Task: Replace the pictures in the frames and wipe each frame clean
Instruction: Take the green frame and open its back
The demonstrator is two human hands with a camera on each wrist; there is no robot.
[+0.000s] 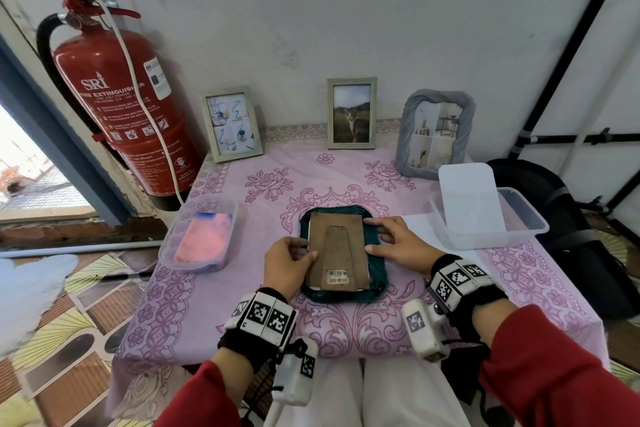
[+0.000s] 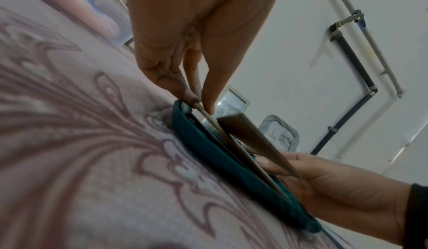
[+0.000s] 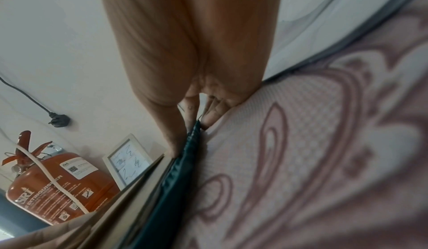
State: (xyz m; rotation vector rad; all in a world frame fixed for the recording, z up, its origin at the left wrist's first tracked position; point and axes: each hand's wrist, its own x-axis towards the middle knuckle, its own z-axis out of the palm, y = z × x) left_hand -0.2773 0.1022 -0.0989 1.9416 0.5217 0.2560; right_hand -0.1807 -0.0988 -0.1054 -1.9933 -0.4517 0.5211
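A dark green ridged picture frame point(image 1: 375, 274) lies face down in the middle of the table. Its brown cardboard backing board point(image 1: 337, 250), with a fold-out stand and a barcode sticker, rests in the frame's back. My left hand point(image 1: 289, 262) pinches the board's left edge between thumb and fingers point(image 2: 185, 92). My right hand point(image 1: 394, 243) holds the frame's right side, thumb on the board's edge and fingers over the green rim point(image 3: 192, 141). In the left wrist view the backing board point(image 2: 234, 143) is lifted a little off the frame point(image 2: 208, 148).
Three framed pictures stand against the back wall: a white one point(image 1: 231, 123), one with a cat photo point(image 1: 352, 113) and a grey ridged one point(image 1: 434, 133). A clear tub with a pink cloth point(image 1: 204, 236) sits left, a clear tub with its lid point(image 1: 485, 211) right. A fire extinguisher point(image 1: 117, 97) stands far left.
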